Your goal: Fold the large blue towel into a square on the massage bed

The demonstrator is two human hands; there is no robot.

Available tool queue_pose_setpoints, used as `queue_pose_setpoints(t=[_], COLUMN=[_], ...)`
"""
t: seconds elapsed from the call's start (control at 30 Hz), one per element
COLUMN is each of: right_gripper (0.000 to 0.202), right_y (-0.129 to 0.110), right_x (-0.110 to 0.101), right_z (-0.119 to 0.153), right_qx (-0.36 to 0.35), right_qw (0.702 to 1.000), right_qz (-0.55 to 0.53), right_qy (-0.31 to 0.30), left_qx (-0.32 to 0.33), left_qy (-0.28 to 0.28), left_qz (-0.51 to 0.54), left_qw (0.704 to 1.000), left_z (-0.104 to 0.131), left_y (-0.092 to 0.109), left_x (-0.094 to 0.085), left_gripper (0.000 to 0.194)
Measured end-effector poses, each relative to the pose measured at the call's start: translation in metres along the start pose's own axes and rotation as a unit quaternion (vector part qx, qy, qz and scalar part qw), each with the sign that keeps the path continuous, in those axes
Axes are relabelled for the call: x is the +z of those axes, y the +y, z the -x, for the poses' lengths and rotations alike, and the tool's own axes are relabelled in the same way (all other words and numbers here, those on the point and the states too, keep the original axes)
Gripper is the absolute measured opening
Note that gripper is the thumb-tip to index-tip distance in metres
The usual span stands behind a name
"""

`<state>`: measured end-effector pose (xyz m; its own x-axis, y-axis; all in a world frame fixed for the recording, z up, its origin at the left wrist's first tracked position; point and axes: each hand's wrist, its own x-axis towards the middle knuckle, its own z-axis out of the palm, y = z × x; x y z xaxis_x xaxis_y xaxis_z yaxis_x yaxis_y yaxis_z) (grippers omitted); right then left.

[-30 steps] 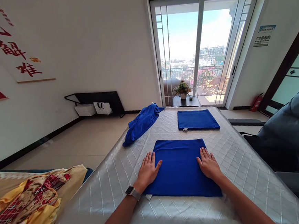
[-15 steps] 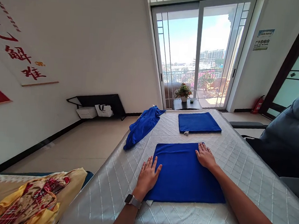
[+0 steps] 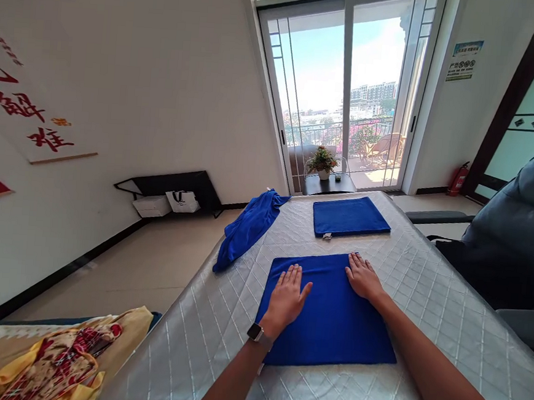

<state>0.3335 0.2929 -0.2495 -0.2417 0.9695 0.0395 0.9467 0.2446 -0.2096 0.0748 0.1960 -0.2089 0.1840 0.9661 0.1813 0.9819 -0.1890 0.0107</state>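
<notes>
A blue cloth [image 3: 331, 328], folded into a flat rectangle, lies on the silver quilted table cover [image 3: 209, 343] in front of me. My left hand [image 3: 286, 299] is over the cloth's left part, palm down with fingers stretched out; a watch [image 3: 256, 332] is on that wrist. At the far right corner of the same cloth, my right hand [image 3: 363, 278] rests flat with its fingers extended. Farther back lies a second folded blue cloth [image 3: 351, 216] with a small white tag. A crumpled blue cloth [image 3: 250, 229] hangs over the left edge.
Patterned fabric [image 3: 60, 356] lies in a heap at lower left. A dark armchair [image 3: 518, 232] stands on the right. Beyond the far edge are a small table [image 3: 329, 184] with a potted plant [image 3: 323, 161] and a sliding glass door [image 3: 344, 95]. White bags sit by the left wall.
My left hand has moved right, from the cloth's left edge onto its surface. The right hand stays at the far right corner. The view has shifted slightly.
</notes>
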Motion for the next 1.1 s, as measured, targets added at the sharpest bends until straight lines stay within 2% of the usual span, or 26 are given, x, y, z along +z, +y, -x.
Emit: queue_pose_setpoints(t=[0.07, 0.17, 0.2, 0.27, 0.3, 0.37, 0.57, 0.67, 0.77, 0.9, 1.03, 1.1], right_gripper=[0.067, 0.064, 0.063, 0.063, 0.063, 0.065, 0.067, 0.067, 0.066, 0.067, 0.069, 0.069], right_y=[0.000, 0.002, 0.002, 0.002, 0.001, -0.001, -0.004, -0.004, -0.003, -0.002, -0.002, -0.001], right_x=[0.000, 0.000, 0.000, 0.001, 0.001, 0.000, -0.004, -0.005, -0.005, -0.002, 0.002, 0.004], right_z=[0.002, 0.005, 0.005, 0.005, 0.005, 0.003, 0.001, 0.001, 0.001, -0.001, -0.005, -0.006], right_qx=[0.001, -0.014, -0.017, -0.014, -0.007, 0.008, 0.016, 0.019, 0.017, 0.019, 0.004, 0.001], right_qw=[1.000, 0.999, 0.999, 0.999, 0.999, 0.999, 1.000, 1.000, 0.999, 0.999, 0.998, 0.998], right_qz=[0.007, 0.031, 0.037, 0.043, 0.041, 0.033, 0.008, 0.007, 0.014, 0.034, 0.061, 0.060], right_qy=[0.004, 0.001, -0.002, -0.004, -0.004, -0.002, -0.019, -0.020, -0.025, -0.028, 0.008, 0.004], left_qx=[0.076, 0.126, 0.124, 0.106, 0.095, 0.073, -0.053, -0.091, -0.097, -0.091, -0.096, -0.098], left_qy=[0.003, 0.002, -0.004, -0.019, -0.024, -0.029, -0.048, -0.049, -0.044, -0.035, -0.030, -0.028], left_qz=[0.031, 0.069, 0.077, 0.088, 0.091, 0.091, 0.043, 0.031, 0.036, 0.042, 0.049, 0.050], left_qw=[0.997, 0.990, 0.989, 0.990, 0.991, 0.993, 0.997, 0.994, 0.994, 0.994, 0.994, 0.994], left_z=[-0.027, -0.061, -0.069, -0.078, -0.079, -0.076, -0.051, -0.042, -0.038, -0.038, -0.039, -0.038], left_y=[0.047, 0.102, 0.112, 0.114, 0.107, 0.081, -0.040, -0.083, -0.099, -0.099, -0.098, -0.098], left_x=[0.003, 0.016, 0.020, 0.028, 0.031, 0.034, 0.028, 0.028, 0.034, 0.041, 0.042, 0.041], left_gripper=[0.072, 0.066, 0.065, 0.064, 0.066, 0.070, 0.078, 0.080, 0.084, 0.083, 0.079, 0.078])
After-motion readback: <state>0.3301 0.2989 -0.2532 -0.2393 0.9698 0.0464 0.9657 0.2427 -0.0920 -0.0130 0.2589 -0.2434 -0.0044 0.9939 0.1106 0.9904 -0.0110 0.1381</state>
